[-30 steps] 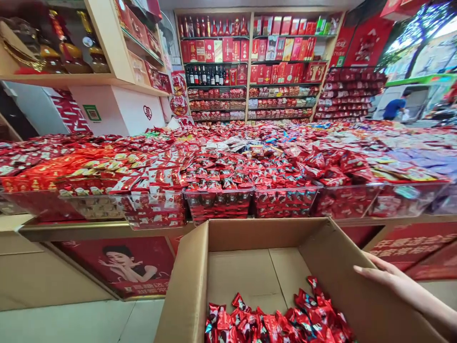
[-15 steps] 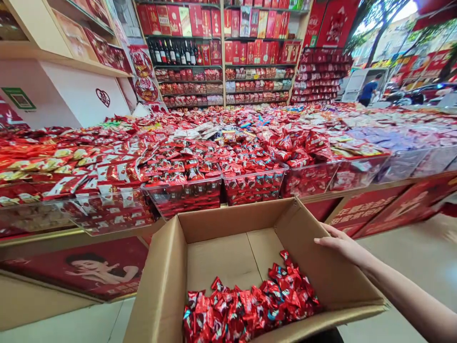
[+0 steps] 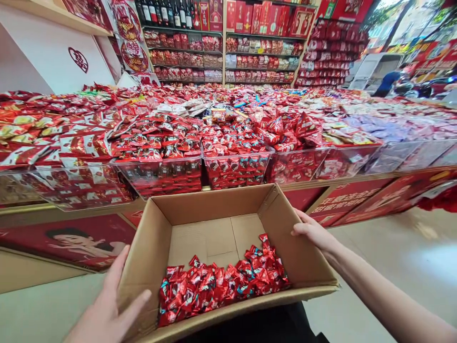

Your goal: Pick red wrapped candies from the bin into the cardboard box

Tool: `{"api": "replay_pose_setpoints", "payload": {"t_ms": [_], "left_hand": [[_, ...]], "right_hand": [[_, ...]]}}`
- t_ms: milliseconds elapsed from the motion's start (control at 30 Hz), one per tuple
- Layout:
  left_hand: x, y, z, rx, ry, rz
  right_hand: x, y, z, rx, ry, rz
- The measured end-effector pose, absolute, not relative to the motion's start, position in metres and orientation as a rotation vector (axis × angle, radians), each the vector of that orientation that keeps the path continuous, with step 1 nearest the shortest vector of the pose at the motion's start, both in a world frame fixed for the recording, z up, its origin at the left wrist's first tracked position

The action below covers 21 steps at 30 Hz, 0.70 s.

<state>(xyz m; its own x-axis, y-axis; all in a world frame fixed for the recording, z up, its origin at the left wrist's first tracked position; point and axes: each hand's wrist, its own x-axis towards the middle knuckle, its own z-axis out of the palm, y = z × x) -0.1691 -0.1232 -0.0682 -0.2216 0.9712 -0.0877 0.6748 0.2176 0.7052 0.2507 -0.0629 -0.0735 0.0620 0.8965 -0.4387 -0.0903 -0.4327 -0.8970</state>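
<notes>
An open cardboard box (image 3: pixel 214 205) is tilted toward me in front of the candy counter. Red foil-wrapped candies (image 3: pixel 221 283) lie heaped along its near side, and the bare cardboard bottom shows behind them. My right hand (image 3: pixel 314 233) grips the right wall, its thumb inside the rim and the other fingers outside, mostly hidden. On the left wall, my left hand (image 3: pixel 114 300) holds the box with the thumb over the edge and the fingers along the outer face.
Clear plastic bins (image 3: pixel 237 169) full of wrapped sweets line the counter front beyond the box. Shelves with wine bottles (image 3: pixel 167 14) and red gift boxes (image 3: pixel 264 19) stand behind. A person in blue (image 3: pixel 389 83) bends at the far right. Pale floor (image 3: pixel 385 257) lies to the right.
My left hand has come into view on the box's left wall. The box has shifted left and a little up in view. The camera has tipped down, and the person in blue now bends.
</notes>
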Motion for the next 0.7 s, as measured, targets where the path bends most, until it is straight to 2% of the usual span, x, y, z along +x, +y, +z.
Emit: {"api": "replay_pose_setpoints", "payload": {"t_ms": [167,267,367,700], "left_hand": [[-0.159,-0.102,-0.028,1.217,1.751,0.612],[-0.159,-0.103,0.003,0.939,1.828,0.554],[-0.148,-0.112,0.017,1.196,1.838,0.493],[-0.129,-0.134,0.006,1.402,1.789,0.457]], "right_hand": [[0.26,-0.057,-0.038,-1.551,-0.888,1.651],[0.271,-0.058,-0.009,-1.668,-0.876,1.71],[0.277,-0.066,0.005,-1.731,-0.848,1.688],[0.285,-0.104,-0.021,-1.633,-0.848,1.669]]}}
